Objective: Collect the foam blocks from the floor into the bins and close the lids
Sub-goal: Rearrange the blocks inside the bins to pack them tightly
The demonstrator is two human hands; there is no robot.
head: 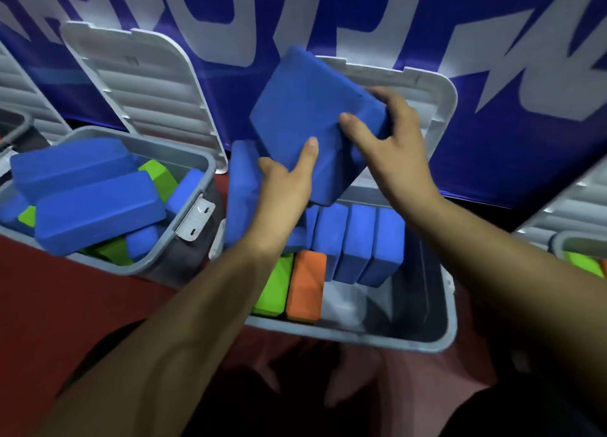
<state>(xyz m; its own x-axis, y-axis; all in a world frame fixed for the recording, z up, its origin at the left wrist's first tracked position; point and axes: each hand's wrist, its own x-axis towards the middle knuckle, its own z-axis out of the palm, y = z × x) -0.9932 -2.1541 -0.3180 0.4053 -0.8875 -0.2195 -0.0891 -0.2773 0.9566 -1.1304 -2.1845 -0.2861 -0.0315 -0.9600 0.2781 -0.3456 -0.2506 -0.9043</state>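
Both my grips hold one blue foam block (305, 114), tilted in the air over the middle bin (450, 305): the left grip (285, 187) pinches its lower edge, thumb on the face, and the right grip (391, 150) curls round its right corner. Directly beneath the grips a row of blue blocks (358, 242) stands on edge in that bin, with an orange block (305, 285) and a green block (272, 288) below the left grip. Left of that grip sits a second bin (197, 170), heaped with blocks.
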